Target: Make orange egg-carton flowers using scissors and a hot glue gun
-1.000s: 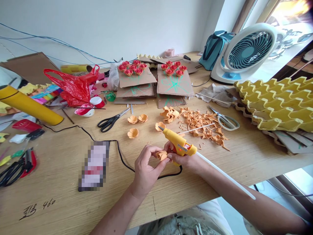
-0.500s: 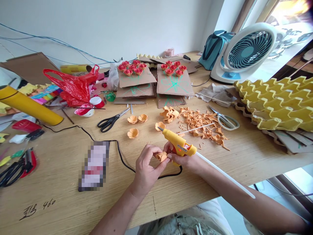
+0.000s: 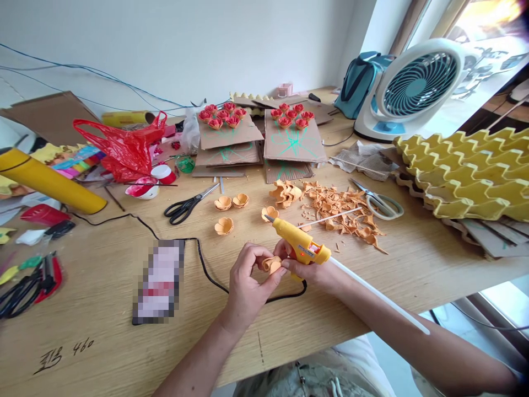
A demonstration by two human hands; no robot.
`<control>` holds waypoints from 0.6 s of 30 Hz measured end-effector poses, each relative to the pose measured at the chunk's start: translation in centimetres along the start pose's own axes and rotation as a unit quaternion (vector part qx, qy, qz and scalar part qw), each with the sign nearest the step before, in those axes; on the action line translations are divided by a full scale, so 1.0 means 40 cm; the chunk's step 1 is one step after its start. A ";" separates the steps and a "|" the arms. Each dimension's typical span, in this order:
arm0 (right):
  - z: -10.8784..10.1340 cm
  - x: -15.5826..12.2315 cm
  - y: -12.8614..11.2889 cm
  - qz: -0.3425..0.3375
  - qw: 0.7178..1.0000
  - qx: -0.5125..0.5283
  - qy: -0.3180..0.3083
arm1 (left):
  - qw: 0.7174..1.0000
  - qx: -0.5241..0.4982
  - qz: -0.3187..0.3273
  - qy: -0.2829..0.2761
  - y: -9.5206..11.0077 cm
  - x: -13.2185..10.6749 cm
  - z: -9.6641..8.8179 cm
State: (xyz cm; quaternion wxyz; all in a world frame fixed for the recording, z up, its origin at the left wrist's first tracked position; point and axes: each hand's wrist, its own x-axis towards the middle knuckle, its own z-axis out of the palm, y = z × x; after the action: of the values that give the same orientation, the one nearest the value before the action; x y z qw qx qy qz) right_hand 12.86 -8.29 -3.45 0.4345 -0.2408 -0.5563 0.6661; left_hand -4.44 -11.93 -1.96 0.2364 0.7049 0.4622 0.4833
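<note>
Between thumb and fingers, my left hand grips a small orange paper flower with curled petals. My right hand is closed around a yellow hot glue gun, its fingertips also touching the flower's right side. A long white glue stick sticks out of the gun's back over my right forearm. The nozzle points to the upper left, near an orange petal cup on the table. More petal cups lie to its left. Behind the gun are an orange carton piece and a heap of orange scraps.
Black-handled scissors lie left of the cups, pale-handled scissors right of the scraps. Red flowers stand on cardboard at the back. Yellow egg trays and a fan are at right. A black cord crosses the table.
The flower has turned very slightly between my fingers. Both hands and the glue gun stay in nearly the same place; the whole view has shifted a little.
</note>
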 end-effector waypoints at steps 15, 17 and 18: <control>0.005 -0.007 -0.018 0.021 0.999 -0.038 0.000 | 0.994 -0.089 -0.057 -0.015 -0.002 -0.013 -0.006; 0.005 -0.007 -0.023 0.030 0.999 -0.030 -0.003 | 0.990 -0.126 -0.059 -0.012 -0.003 -0.010 -0.015; 0.005 -0.008 -0.025 0.034 0.999 -0.025 -0.004 | 0.987 -0.146 -0.064 -0.006 -0.004 -0.007 -0.019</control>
State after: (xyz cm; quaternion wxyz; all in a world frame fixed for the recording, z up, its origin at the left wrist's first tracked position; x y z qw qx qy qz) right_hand 13.18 -8.64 -2.52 0.4037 -0.2678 -0.5658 0.6672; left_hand -5.23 -12.19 -1.88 0.3698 0.6345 0.4297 0.5254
